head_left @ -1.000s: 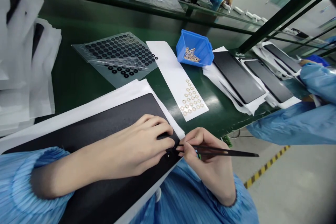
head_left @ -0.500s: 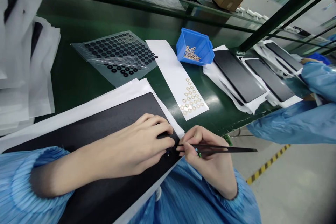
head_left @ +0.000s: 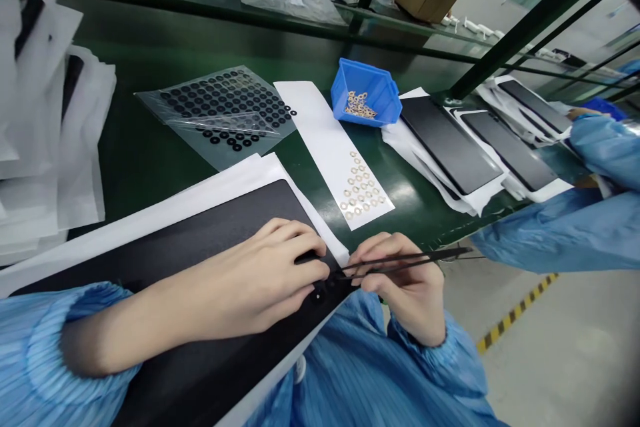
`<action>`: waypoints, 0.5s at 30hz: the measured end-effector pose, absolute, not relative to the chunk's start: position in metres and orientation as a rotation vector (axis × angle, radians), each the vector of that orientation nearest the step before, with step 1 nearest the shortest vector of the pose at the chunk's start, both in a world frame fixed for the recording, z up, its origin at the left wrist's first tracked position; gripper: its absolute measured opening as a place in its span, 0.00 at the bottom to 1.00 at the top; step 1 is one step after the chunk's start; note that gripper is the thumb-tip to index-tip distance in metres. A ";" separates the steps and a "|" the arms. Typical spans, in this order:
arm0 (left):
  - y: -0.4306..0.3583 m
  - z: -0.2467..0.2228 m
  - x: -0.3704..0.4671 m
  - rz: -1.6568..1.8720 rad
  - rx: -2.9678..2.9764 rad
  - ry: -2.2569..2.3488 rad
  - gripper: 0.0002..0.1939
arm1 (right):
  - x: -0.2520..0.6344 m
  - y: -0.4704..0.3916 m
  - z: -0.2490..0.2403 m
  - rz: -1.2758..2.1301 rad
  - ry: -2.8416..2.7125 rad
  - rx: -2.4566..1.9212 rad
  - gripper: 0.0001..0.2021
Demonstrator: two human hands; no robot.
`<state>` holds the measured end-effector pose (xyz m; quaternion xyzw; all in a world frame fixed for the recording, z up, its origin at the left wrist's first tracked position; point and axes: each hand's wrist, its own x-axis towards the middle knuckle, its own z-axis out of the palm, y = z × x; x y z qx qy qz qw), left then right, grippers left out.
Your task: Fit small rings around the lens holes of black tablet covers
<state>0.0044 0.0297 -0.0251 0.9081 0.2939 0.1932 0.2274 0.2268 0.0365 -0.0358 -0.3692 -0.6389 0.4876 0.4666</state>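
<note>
A dark green surface (head_left: 150, 147) carries a black panel (head_left: 210, 240) near its front edge; the left hand (head_left: 260, 280) presses flat on it, the right hand (head_left: 400, 287) pinching tweezers (head_left: 400, 260) at the panel's corner. Grey floor with striped tape (head_left: 515, 320) lies beyond.

A flat black panel (head_left: 200, 260) lies on white sheets, its near corner over the desk (head_left: 140, 147) edge; thin black tweezers (head_left: 400, 261) point at that corner.
</note>
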 end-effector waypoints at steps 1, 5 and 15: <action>0.030 -0.025 0.004 0.536 2.504 0.809 0.10 | 0.226 0.038 -0.036 1.160 -1.606 -0.897 0.09; 0.031 -0.024 0.005 0.548 2.505 0.806 0.10 | 0.225 0.039 -0.038 1.136 -1.645 -0.879 0.10; 0.031 -0.023 0.005 0.541 2.496 0.818 0.09 | 0.222 0.040 -0.040 1.186 -1.586 -0.874 0.10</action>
